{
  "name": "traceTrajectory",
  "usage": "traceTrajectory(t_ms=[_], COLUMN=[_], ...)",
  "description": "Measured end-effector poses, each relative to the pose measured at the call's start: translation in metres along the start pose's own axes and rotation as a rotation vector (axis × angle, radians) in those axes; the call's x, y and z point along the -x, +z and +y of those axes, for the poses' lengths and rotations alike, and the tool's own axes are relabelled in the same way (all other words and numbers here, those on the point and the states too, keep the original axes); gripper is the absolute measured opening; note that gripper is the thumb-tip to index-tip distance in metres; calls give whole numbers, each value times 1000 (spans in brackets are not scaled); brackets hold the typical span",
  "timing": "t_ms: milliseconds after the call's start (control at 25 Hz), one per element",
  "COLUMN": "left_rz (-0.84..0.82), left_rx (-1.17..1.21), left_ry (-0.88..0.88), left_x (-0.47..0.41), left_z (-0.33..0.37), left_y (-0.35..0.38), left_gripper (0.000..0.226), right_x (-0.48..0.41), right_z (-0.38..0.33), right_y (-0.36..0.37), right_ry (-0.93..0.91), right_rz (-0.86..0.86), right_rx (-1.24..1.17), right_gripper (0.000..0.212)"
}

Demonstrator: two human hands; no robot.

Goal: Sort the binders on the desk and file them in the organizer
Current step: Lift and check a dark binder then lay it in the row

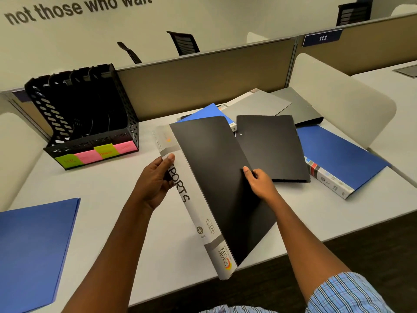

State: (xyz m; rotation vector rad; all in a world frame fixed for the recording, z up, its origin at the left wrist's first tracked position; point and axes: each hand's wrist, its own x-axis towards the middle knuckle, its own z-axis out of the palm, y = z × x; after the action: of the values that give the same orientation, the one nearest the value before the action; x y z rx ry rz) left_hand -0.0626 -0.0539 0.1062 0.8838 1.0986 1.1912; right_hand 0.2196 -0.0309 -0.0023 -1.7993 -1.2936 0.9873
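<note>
Both hands, left hand [158, 184] and right hand [259, 184], grip one black binder [209, 177]; organizer [85, 114] slots appear unfilled; several binders remain on tabletop [135, 222], unfiled.

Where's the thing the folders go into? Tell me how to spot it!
Look along the tan partition wall behind the white desk, toward its left end. The organizer stands there. It alone is black with holes and slots, and green and pink sticky notes line its front.
</note>
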Motion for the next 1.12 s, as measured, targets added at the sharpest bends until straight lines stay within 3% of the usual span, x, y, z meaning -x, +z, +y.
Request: traceTrajectory(t_ms=[120,240,400,680,840,1120], left_rz=[12,-91,-268,-384,-262,-60], left_rx=[22,87,87,-129,4,160], left_ry=[-6,-7,-54,-133,-104,-111], left_x=[7,20,33,50,59,62], left_z=[3,3,2,2,-4,-9], left_y=[9,21,36,38,25,-35], left_gripper=[26,35,58,104,93,65], right_x=[4,9,12,18,20,27], right_z=[4,6,10,9,0,-20], right_y=[2,1,2,11,26,73], right_ry=[90,213,307,425,496,476], right_rz=[13,32,17,2,-21,97], right_rx=[-198,-360,-449,-542,-582,-487], right_gripper=[47,44,45,33,36,38])
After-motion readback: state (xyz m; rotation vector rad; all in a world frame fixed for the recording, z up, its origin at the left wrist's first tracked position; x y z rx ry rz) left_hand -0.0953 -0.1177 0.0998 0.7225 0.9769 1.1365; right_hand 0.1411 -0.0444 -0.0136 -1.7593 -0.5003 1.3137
